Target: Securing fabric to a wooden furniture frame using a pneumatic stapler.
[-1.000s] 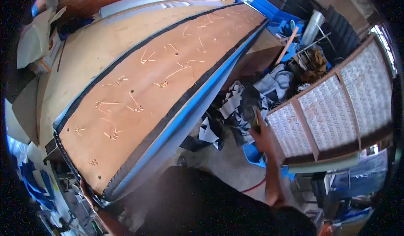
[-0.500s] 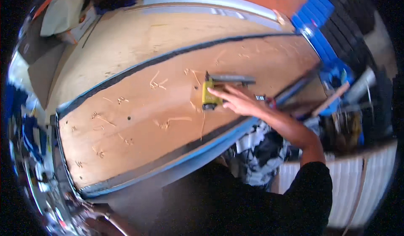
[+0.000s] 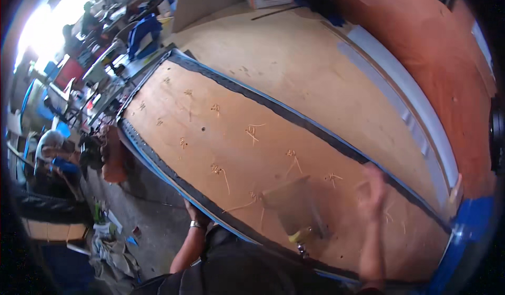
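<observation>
Panel: long tan panel (image 3: 263, 168), lying flat, running from far left to near right across the scene, in front of the person.
Panel edge: dark border strip (image 3: 297, 120) with blue along its outer side.
Panel face: light twine knots (image 3: 252, 132) scattered over it, several with loose ends; small dark holes between them.
Tool: yellow-and-dark tool (image 3: 300, 236) over the near right part of the panel — blurred, contact with the face cannot be told.
Right hand: right hand (image 3: 372, 190) above the panel's right part, well apart from the yellow portion; badly blurred, finger spread and any hold not determinable.
Left hand: left hand (image 3: 192, 209) at the near edge, partly hidden by it; finger closure cannot be told.
Left wrist: metallic watch (image 3: 195, 223).
Beyond panel: pale wood surface (image 3: 305, 58); white strip (image 3: 410, 90) at right.
Far right: orange covering (image 3: 410, 37).
Near left: crumpled fabric (image 3: 113, 253) on the floor.
</observation>
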`<act>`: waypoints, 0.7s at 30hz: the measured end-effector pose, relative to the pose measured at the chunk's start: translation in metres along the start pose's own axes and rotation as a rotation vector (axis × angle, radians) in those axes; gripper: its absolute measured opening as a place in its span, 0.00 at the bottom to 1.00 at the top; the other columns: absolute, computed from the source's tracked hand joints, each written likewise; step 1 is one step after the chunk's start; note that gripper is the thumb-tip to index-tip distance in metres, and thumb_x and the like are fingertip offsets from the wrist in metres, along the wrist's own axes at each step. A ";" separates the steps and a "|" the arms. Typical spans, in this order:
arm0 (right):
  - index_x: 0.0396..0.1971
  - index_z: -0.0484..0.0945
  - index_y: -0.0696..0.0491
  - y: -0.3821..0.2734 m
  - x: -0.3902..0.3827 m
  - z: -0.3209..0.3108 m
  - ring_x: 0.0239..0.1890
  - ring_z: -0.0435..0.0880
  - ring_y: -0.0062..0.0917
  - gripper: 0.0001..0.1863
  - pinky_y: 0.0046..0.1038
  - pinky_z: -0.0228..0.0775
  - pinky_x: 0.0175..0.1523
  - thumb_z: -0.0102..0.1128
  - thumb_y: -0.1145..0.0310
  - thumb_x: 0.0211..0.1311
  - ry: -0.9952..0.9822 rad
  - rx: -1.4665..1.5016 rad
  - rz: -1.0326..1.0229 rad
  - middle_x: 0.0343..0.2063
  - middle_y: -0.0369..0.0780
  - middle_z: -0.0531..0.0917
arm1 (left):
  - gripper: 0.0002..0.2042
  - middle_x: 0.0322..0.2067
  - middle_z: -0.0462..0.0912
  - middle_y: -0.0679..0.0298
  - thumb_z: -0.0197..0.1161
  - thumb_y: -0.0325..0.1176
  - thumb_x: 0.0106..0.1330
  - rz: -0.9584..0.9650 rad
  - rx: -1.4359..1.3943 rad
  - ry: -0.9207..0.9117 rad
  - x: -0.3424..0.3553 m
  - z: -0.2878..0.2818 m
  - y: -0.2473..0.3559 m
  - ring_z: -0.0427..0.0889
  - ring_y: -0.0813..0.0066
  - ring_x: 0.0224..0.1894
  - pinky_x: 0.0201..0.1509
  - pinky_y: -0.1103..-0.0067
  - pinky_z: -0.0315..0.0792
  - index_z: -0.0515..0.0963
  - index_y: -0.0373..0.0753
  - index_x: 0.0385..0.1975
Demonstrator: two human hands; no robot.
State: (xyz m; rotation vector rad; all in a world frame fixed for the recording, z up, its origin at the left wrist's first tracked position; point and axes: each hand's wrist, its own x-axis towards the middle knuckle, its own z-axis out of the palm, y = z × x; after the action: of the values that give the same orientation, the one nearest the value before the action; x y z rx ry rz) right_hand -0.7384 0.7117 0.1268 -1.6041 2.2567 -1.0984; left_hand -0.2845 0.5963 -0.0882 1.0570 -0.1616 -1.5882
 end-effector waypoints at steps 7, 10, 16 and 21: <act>0.38 0.74 0.61 0.257 0.026 -0.097 0.43 0.74 0.34 0.36 0.38 0.62 0.52 0.41 0.37 0.62 -0.365 -0.549 0.674 0.35 0.49 0.75 | 0.11 0.25 0.76 0.65 0.50 0.41 0.68 0.346 0.339 0.180 0.025 -0.047 -0.051 0.78 0.70 0.25 0.26 0.75 0.76 0.74 0.42 0.39; 0.27 0.73 0.63 0.265 0.010 -0.102 0.32 0.70 0.22 0.37 0.34 0.66 0.40 0.43 0.36 0.63 -0.468 -0.361 0.615 0.21 0.42 0.71 | 0.13 0.25 0.76 0.66 0.48 0.45 0.68 0.249 0.253 0.211 0.023 -0.049 -0.047 0.78 0.70 0.26 0.26 0.76 0.76 0.74 0.43 0.38; 0.19 0.70 0.60 0.233 -0.029 -0.094 0.21 0.66 0.16 0.32 0.30 0.59 0.26 0.49 0.41 0.63 -0.455 -0.395 0.550 0.12 0.32 0.65 | 0.18 0.26 0.77 0.67 0.46 0.53 0.67 0.124 0.053 0.190 0.017 -0.017 -0.028 0.79 0.71 0.27 0.26 0.76 0.75 0.74 0.44 0.38; 0.22 0.71 0.64 0.226 -0.094 -0.073 0.27 0.71 0.22 0.37 0.37 0.63 0.34 0.46 0.38 0.63 -0.311 -0.426 0.609 0.18 0.48 0.74 | 0.26 0.34 0.80 0.62 0.45 0.61 0.65 -0.022 -0.176 -0.060 0.038 0.014 0.005 0.81 0.67 0.37 0.38 0.72 0.78 0.76 0.44 0.44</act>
State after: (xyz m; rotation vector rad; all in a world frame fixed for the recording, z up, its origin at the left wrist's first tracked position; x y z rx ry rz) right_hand -0.9071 0.8625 0.0078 -0.9648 2.5834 -0.2148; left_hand -0.2881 0.5563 -0.0974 0.8783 -0.0495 -1.6230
